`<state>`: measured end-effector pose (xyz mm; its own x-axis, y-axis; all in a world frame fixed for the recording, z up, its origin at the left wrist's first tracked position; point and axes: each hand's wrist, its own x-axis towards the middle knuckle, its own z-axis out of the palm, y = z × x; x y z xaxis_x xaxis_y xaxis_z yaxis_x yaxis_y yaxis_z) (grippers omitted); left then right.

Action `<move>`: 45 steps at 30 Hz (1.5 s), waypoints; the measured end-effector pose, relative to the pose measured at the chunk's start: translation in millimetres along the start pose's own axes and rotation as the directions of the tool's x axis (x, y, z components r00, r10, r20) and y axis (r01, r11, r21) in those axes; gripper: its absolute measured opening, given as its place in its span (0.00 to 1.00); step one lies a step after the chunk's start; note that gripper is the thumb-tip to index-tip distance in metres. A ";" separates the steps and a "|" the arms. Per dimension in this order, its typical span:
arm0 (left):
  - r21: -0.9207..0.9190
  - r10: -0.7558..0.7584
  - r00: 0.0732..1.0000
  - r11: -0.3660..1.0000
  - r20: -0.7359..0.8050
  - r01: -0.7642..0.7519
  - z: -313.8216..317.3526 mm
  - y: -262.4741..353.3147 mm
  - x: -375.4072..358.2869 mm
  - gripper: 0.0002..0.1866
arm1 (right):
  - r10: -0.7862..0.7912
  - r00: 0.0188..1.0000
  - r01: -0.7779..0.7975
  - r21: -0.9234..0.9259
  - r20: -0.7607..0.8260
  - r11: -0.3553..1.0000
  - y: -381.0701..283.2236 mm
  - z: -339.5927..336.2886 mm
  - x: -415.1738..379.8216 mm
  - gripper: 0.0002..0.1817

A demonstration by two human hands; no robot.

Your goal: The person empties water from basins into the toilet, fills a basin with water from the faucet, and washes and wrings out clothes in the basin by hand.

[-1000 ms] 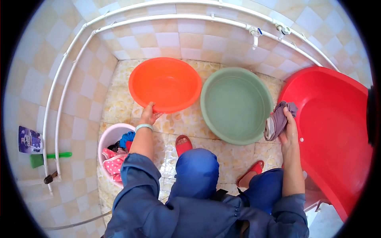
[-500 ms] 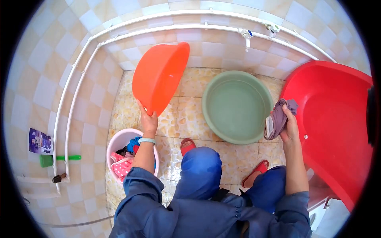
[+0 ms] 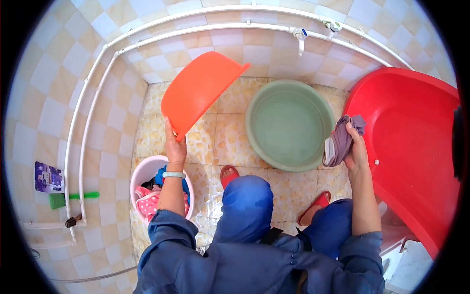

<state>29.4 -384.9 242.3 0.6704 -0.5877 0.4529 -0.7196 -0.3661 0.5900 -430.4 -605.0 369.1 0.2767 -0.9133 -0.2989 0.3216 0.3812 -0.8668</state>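
Note:
My left hand (image 3: 175,146) grips the rim of an orange plastic basin (image 3: 198,88), which is tilted on its side in the air with its opening turned down to the right. In my right hand (image 3: 357,149) is a bunched mauve-grey cloth (image 3: 341,139) with a pale patch; its exact kind cannot be made out. That cloth hangs beside the right rim of a green basin (image 3: 255,142) on the floor, which seems to hold water. Below my left forearm stands a pink bucket (image 3: 134,186) holding clothes, among them a pink polka-dot piece (image 3: 148,202).
A large red tub (image 3: 406,147) fills the right side. White pipes (image 3: 196,28) with a tap (image 3: 300,41) run along the tiled wall. At left are a green brush (image 3: 73,197) and a purple packet (image 3: 49,177). Patterned tiles (image 3: 235,137) cover the floor.
The orange basin has tipped further, its opening turning downward, and my left hand has shifted slightly left. My right hand still holds the cloth. The whole view has shifted a little.

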 end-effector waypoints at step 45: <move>-0.127 -0.278 0.035 -0.324 0.960 0.938 95.0 -45.4 -140.3 0.36 | 0.010 0.998 -0.004 0.090 -0.067 0.996 19.9 17.6 16.0 0.20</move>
<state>-49.2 -354.3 88.5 0.0492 -0.6115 -0.7897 0.8845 -0.3406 0.3188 -403.6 -609.4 354.1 0.2188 -0.9170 -0.3336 0.4010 0.3962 -0.8260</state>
